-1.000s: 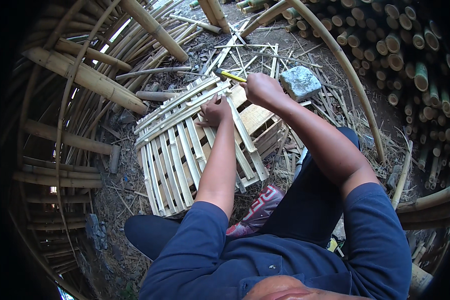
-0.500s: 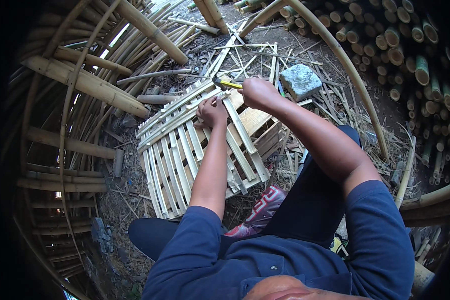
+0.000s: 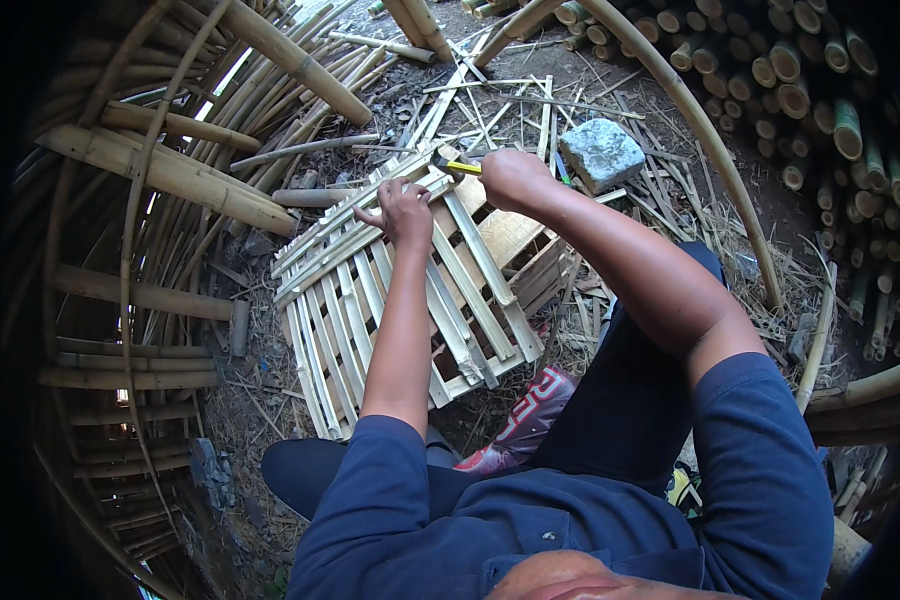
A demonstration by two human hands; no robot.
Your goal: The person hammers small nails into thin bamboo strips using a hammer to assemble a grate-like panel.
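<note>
A slatted panel of split bamboo strips [image 3: 342, 340] lies in front of me on a low wooden crate [image 3: 530, 280]. My right hand [image 3: 510, 182] is closed round the handle of a hammer [image 3: 462, 167] with a yellow-and-black grip. The hammer's head is down at the far right corner of the panel, against or just over the end of a cross strip. My left hand [image 3: 406, 212] rests on the far cross strips [image 3: 320, 258], left of the hammer head, with its thumb and fingers apart. No nail can be made out.
A pale stone block [image 3: 602, 155] sits beyond the crate to the right. Cut bamboo poles [image 3: 790, 65] are stacked at the far right. A bamboo frame [image 3: 180, 180] stands on the left, and a curved pole [image 3: 710, 150] arches on the right. A printed sack [image 3: 520, 420] lies near my legs.
My left hand has shifted left along the strips, away from the corner, and its fingers have spread. The hammer head has moved slightly right and lies close to the strip end.
</note>
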